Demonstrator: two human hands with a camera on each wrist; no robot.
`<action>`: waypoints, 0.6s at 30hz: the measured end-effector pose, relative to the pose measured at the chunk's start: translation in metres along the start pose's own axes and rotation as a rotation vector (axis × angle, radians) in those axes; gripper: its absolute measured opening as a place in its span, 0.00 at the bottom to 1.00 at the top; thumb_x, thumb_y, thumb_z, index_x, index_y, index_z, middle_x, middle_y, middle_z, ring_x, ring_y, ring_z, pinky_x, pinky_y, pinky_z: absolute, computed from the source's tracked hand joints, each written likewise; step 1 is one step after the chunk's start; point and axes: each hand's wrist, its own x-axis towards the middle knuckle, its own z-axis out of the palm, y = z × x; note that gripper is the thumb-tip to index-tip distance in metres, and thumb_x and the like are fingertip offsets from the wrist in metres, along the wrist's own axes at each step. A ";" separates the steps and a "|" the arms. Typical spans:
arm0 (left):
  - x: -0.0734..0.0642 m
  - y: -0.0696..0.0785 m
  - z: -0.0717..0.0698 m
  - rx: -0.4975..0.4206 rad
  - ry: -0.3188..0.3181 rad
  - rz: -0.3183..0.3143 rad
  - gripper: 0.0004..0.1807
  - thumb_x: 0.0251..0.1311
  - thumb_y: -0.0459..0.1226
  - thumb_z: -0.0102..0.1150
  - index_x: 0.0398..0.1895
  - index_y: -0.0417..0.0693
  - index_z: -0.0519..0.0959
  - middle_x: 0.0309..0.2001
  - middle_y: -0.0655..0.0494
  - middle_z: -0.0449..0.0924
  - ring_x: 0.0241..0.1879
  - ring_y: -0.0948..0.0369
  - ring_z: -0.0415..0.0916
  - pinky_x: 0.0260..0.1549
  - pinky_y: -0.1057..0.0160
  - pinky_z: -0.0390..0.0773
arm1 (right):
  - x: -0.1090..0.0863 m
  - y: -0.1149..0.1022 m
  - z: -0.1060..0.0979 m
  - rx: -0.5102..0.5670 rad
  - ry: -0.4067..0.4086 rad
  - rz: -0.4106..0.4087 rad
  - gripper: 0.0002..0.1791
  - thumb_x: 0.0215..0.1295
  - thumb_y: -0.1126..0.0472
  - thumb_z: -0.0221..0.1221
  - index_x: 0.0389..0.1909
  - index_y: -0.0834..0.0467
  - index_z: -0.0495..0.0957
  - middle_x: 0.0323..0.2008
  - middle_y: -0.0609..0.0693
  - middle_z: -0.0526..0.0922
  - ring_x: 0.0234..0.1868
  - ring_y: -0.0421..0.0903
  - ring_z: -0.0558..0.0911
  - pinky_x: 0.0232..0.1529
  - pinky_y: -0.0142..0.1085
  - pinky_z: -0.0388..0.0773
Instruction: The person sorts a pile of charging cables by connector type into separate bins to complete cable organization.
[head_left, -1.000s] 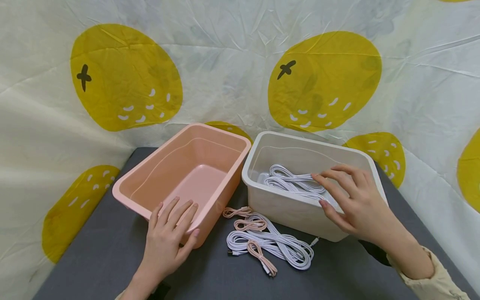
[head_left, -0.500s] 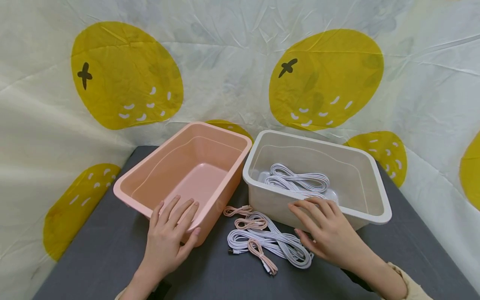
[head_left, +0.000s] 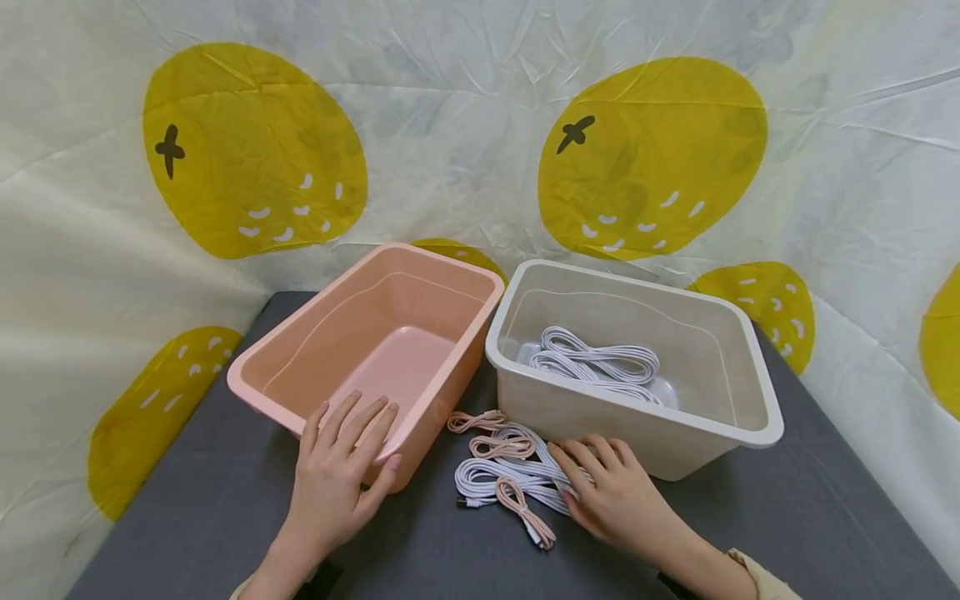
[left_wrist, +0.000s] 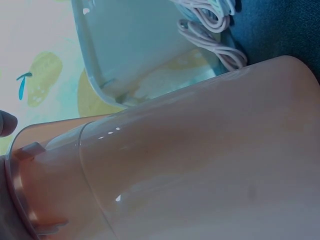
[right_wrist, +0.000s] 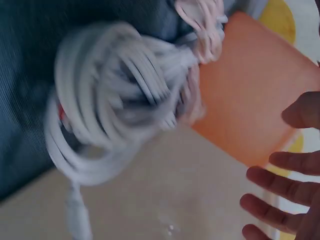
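Leaving the grey bin, the right hand comes to the loose cables

Watching from my station, I see the right hand (head_left: pixel 618 500) has come down from over the grey bin (head_left: pixel 570 408) within the last second, to the right end of the white cables (head_left: pixel 536 481) on the dark table (head_left: pixel 187 533), just in front of that bin. In the head view its fingers are slightly bent and hide that end; the right wrist view, though blurred, shows them spread and relaxed, holding nothing. Whether a fingertip touches a cable, I cannot tell.

The left hand (head_left: pixel 337 483) lies as it did, over the near rim of the pink bin (head_left: pixel 405 358), with fairly straight fingers inside and the thumb outside, and I see no cable in it.

White cable loops (head_left: pixel 585 360) sit inside the grey bin, in its left half, unmoved. Three small pink cables (head_left: pixel 531 525) share the table pile, the nearest lying across the white ones.

For the work, I read this as attention shifting from the binned loops to the pile, where overlapping cables could snag each other.
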 end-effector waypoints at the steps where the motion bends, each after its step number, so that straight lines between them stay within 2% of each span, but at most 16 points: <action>1: 0.000 0.000 0.000 0.000 -0.001 0.000 0.28 0.64 0.54 0.32 0.49 0.47 0.76 0.49 0.49 0.77 0.55 0.46 0.67 0.58 0.44 0.53 | -0.002 -0.001 0.003 0.000 -0.004 0.001 0.30 0.68 0.47 0.28 0.49 0.59 0.75 0.40 0.52 0.78 0.41 0.51 0.74 0.38 0.46 0.68; 6: 0.000 0.000 0.000 -0.001 -0.009 -0.009 0.29 0.64 0.54 0.31 0.49 0.47 0.76 0.49 0.49 0.77 0.56 0.46 0.66 0.59 0.45 0.52 | -0.008 -0.006 0.017 -0.020 -0.063 0.008 0.32 0.68 0.48 0.25 0.49 0.59 0.75 0.39 0.52 0.77 0.40 0.51 0.74 0.38 0.45 0.68; 9: 0.000 0.000 0.000 -0.004 -0.009 -0.014 0.29 0.64 0.55 0.31 0.50 0.47 0.76 0.50 0.49 0.77 0.56 0.47 0.66 0.59 0.45 0.52 | -0.010 -0.007 0.024 -0.024 -0.092 0.013 0.30 0.68 0.48 0.27 0.49 0.59 0.74 0.38 0.52 0.77 0.39 0.51 0.74 0.38 0.45 0.68; 11: 0.000 0.000 0.000 -0.007 0.000 -0.009 0.29 0.64 0.54 0.31 0.49 0.46 0.77 0.49 0.49 0.77 0.56 0.46 0.66 0.59 0.45 0.52 | -0.011 -0.007 0.028 -0.020 -0.109 0.008 0.25 0.66 0.49 0.35 0.49 0.59 0.74 0.39 0.52 0.77 0.40 0.51 0.74 0.38 0.45 0.68; 13: 0.000 0.000 0.000 -0.007 0.008 -0.005 0.29 0.64 0.54 0.32 0.49 0.46 0.77 0.49 0.49 0.77 0.55 0.46 0.66 0.58 0.45 0.52 | -0.012 -0.007 0.032 -0.018 -0.127 0.002 0.22 0.60 0.50 0.47 0.49 0.59 0.74 0.38 0.51 0.77 0.40 0.51 0.73 0.38 0.45 0.69; 16: 0.000 0.000 0.000 -0.005 0.018 0.002 0.29 0.64 0.54 0.32 0.48 0.46 0.77 0.49 0.49 0.77 0.55 0.46 0.67 0.57 0.45 0.53 | -0.013 -0.007 0.037 -0.029 -0.157 -0.006 0.27 0.46 0.51 0.60 0.49 0.58 0.74 0.38 0.51 0.77 0.40 0.51 0.73 0.38 0.44 0.68; 18: 0.001 0.000 0.000 -0.003 0.018 0.003 0.29 0.64 0.54 0.32 0.48 0.46 0.77 0.49 0.49 0.77 0.55 0.46 0.67 0.56 0.45 0.53 | -0.014 -0.007 0.039 -0.044 -0.179 -0.004 0.30 0.42 0.50 0.64 0.49 0.57 0.74 0.39 0.50 0.76 0.40 0.51 0.73 0.38 0.44 0.68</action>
